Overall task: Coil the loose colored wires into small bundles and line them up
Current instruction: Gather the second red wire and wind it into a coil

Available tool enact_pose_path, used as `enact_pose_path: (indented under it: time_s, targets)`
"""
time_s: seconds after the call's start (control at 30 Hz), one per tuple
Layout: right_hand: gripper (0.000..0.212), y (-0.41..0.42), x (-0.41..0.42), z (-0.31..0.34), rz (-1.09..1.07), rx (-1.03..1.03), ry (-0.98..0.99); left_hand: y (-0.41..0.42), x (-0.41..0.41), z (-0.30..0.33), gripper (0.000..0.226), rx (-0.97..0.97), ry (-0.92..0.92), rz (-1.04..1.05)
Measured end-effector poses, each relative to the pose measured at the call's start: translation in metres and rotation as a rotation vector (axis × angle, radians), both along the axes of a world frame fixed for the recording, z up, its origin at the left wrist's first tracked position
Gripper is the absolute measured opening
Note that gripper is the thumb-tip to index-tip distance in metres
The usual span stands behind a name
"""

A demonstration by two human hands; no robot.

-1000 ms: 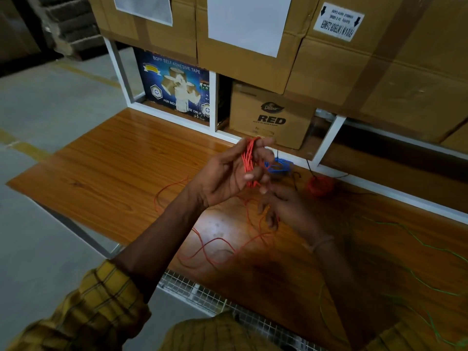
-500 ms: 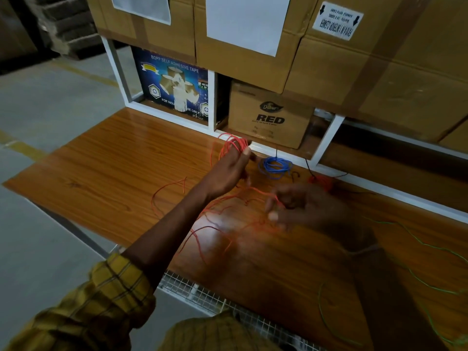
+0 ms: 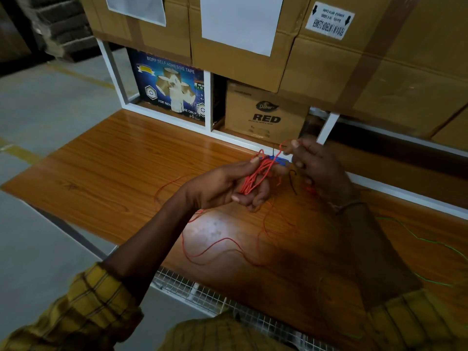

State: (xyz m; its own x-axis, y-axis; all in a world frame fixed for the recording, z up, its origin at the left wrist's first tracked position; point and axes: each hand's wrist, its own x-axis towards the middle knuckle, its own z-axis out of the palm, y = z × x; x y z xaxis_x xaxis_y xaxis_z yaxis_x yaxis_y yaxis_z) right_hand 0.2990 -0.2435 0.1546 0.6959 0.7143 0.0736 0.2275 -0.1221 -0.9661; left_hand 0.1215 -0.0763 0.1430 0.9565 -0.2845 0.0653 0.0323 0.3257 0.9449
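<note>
Over the glossy orange-brown wooden tabletop (image 3: 106,173), we wind thin red-orange wire (image 3: 255,177).
From the head view: our left hand (image 3: 228,188) has the limp, light loops wrapped round its fingers; our right hand (image 3: 314,165) pinches the strand, feeding it. Slack trails on the wood. Best gripped across the loops. Cardboard cartons (image 3: 266,110) crowd behind.

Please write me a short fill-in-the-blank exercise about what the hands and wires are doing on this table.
1. The coil wound around the left hand fingers is ____ wire.
2. The right hand pinches the ____ wire's end.
3. The loose green wire lies on the ____.
4. The small bundle behind the hands is ____.

Missing words: red; red; table; blue
</note>
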Motion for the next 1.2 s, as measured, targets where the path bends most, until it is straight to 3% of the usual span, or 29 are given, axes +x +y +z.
enact_pose_path:
  time_s: [0.1,0.2,0.37,0.43,0.5,0.6,0.7,0.8,0.87,1.0,1.1,1.2]
  targets:
    - [0.029,0.011,-0.013,-0.021,0.036,-0.236,-0.103,0.000,0.002,0.009,0.060,-0.169,-0.055,-0.001]
    - [0.029,0.016,-0.039,-0.040,0.154,-0.294,-0.082,0.001,0.009,0.011,0.061,-0.318,-0.106,0.071]
    - [0.018,0.011,-0.083,-0.043,0.316,-0.460,-0.316,0.003,0.022,0.005,0.060,-0.304,-0.121,0.350]
    - [0.019,0.004,-0.086,-0.038,0.411,-0.491,-0.413,0.004,0.026,-0.001,0.062,-0.226,-0.098,0.503]
    - [0.022,-0.005,-0.086,-0.031,0.516,-0.491,-0.387,0.008,0.028,-0.009,0.060,-0.089,-0.091,0.646]
    - [0.023,-0.018,-0.082,-0.024,0.634,-0.354,-0.112,0.016,0.028,-0.015,0.054,0.157,-0.105,0.784]
    - [0.043,-0.030,-0.075,-0.013,0.748,-0.334,0.093,0.022,0.027,-0.019,0.046,0.576,-0.156,0.864]
    - [0.050,-0.043,-0.065,0.007,0.823,-0.383,0.207,0.027,0.022,-0.025,0.049,0.953,-0.170,0.795]
    - [0.042,-0.048,-0.053,0.019,0.825,-0.326,0.161,0.027,0.020,-0.026,0.050,1.034,-0.115,0.685]
    - [0.028,-0.045,-0.023,0.023,0.627,-0.094,-0.036,0.017,0.014,-0.021,0.047,0.794,0.009,0.423]
    - [0.038,-0.038,-0.011,0.018,0.366,0.139,0.100,0.010,0.008,-0.016,0.065,0.642,0.040,0.273]
    - [0.026,-0.024,-0.001,0.006,0.150,0.105,0.069,0.003,0.003,-0.009,0.058,0.396,0.018,0.091]
